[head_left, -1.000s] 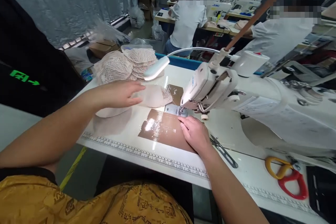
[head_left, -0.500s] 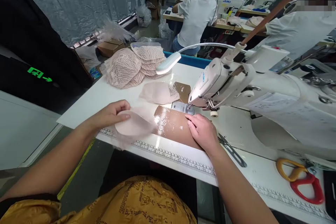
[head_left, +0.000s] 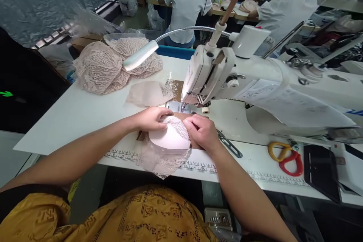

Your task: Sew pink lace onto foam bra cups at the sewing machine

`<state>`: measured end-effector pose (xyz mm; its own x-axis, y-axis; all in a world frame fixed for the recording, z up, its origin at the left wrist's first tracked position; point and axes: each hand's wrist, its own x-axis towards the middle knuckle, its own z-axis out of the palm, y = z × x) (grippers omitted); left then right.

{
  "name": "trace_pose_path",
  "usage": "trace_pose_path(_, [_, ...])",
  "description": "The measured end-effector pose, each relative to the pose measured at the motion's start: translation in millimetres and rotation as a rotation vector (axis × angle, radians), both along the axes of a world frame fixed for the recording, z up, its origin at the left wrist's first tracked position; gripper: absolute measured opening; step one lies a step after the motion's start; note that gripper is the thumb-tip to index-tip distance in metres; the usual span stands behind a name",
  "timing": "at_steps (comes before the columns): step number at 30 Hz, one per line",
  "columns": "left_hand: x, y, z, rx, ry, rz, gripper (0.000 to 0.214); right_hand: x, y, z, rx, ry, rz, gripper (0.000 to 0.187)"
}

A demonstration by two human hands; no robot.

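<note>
A pale pink bra cup [head_left: 168, 138] with lace and sheer fabric lies in front of the sewing machine needle, its loose edge hanging over the table's front edge. My left hand [head_left: 154, 119] grips it at the upper left, thumb on top. On its right edge, my right hand [head_left: 200, 130] pinches the lace between thumb and fingers. Under the cup is a brown smooth sheet [head_left: 202, 145], mostly covered. The sewing machine's presser foot [head_left: 183, 106] stands just behind both hands. Another sheer piece with lace [head_left: 149, 93] lies left of the needle.
A pile of lace cups [head_left: 99, 68] sits at the back left, under a bendable lamp [head_left: 141, 56]. Right of my right hand lie thread snips [head_left: 230, 143], scissors [head_left: 286, 157] and a black phone-like slab [head_left: 321, 172]. Co-workers [head_left: 187, 3] sit beyond the table.
My left hand has carried the cup rightward, in front of the needle. My right hand has left the brown sheet and now grips the cup's lace edge. The view has turned right.
</note>
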<state>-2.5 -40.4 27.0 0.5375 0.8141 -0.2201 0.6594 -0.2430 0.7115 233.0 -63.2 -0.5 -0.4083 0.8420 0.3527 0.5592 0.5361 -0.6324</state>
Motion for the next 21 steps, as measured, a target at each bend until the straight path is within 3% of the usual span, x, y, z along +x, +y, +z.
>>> trace_pose_path(3, [5,8,1.9,-0.077,-0.025,-0.016,0.032,-2,-1,-0.6,0.069,-0.156,0.173,0.023])
trace_pose_path(7, [14,23,-9.3,-0.166,-0.306,0.020,0.019,-4,-1,-4.2,0.132,-0.332,0.181,0.024])
trace_pose_path(9, [19,29,-15.1,-0.105,-0.353,0.015,0.015,-5,0,-5.1,0.137,-0.377,0.154,0.028])
trace_pose_path(14, [27,32,-19.6,0.235,-0.163,-0.027,0.010,-5,1,-5.2,0.152,-0.451,0.039,0.025])
trace_pose_path(21, [28,38,-14.8,0.334,-0.046,-0.061,0.010,-5,2,-7.4,0.150,-0.567,-0.039,0.032])
